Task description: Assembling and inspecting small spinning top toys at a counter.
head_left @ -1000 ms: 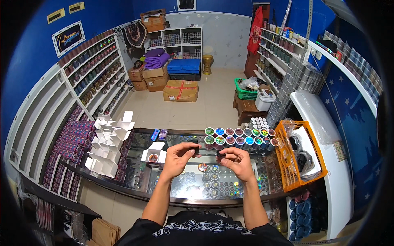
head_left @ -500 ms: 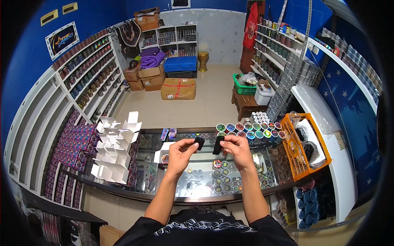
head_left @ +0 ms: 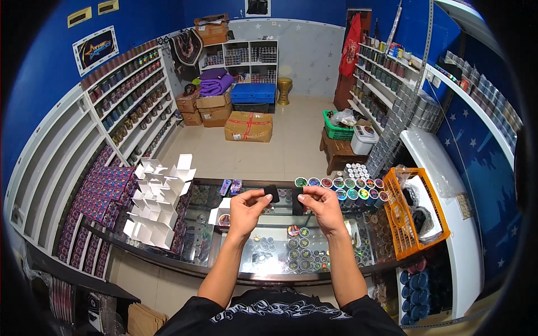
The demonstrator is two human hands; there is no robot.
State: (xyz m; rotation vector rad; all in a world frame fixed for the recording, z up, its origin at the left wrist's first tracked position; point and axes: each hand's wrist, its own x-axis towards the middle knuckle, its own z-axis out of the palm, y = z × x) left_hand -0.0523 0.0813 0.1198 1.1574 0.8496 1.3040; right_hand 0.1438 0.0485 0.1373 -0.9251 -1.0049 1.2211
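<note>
Over the glass counter [head_left: 224, 246] I hold both hands up, a short gap apart. My left hand [head_left: 246, 211] pinches a small flat black piece [head_left: 272, 193] between thumb and fingers. In my right hand [head_left: 324, 208] is a narrow black strip [head_left: 296, 201], hanging upright from the pinch. Both look like soft dark material, but their exact kind is too small to tell. Behind and right of my right hand stand rows of round jars [head_left: 352, 194] with colourful lids. An open white box [head_left: 222, 217] lies on the counter beside my left wrist.
Open white cartons [head_left: 159, 201] stand on the counter's left end, next to stacked purple patterned boxes [head_left: 106, 193]. An orange crate [head_left: 412, 238] sits at the right end. Round tins [head_left: 305, 245] show through the glass. Beyond, a taped cardboard box [head_left: 249, 127] is on the floor.
The black piece in my left hand has turned to show a broader face. The strip in my right hand hangs straighter. The whole view has shifted slightly; both hands keep their pinch.
</note>
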